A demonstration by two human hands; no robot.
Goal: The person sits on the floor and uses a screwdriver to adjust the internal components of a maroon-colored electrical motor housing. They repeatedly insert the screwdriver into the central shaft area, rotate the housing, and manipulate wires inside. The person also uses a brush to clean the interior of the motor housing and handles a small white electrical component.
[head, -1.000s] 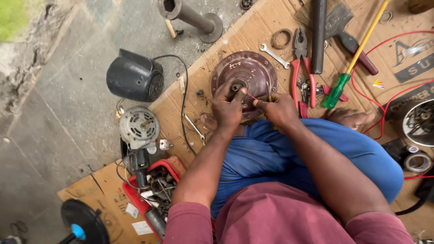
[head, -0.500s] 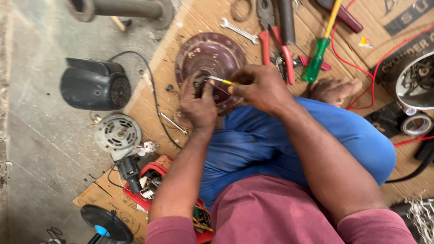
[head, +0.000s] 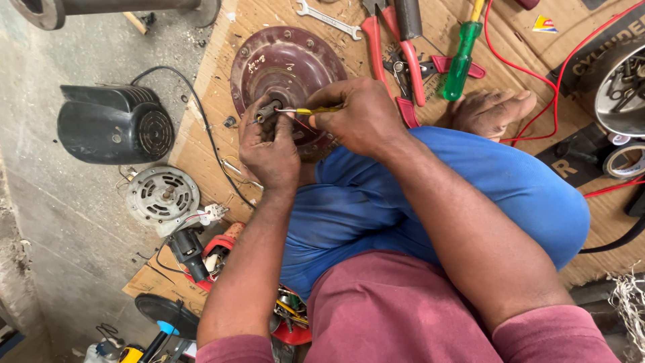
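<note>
A dark red round motor housing (head: 285,64) lies on cardboard (head: 208,134) in front of me. My left hand (head: 269,144) pinches a small grey cylindrical part (head: 267,111) with thin wires just above the housing's hub. My right hand (head: 359,117) grips a small yellow-handled tool (head: 316,110) whose tip points left into that part. Both forearms reach over my blue-clad knees.
Red-handled pliers (head: 393,54), a green screwdriver (head: 462,60), a spanner (head: 329,19) and red wire (head: 537,101) lie on the cardboard behind. A bare foot (head: 490,111) rests at the right. At the left sit a black motor cover (head: 114,124) and a silver round motor part (head: 161,195).
The view has shifted so the housing sits higher and nearer. My hands lifted off the hub, with the left holding the small part and the right bringing the yellow tool to it.
</note>
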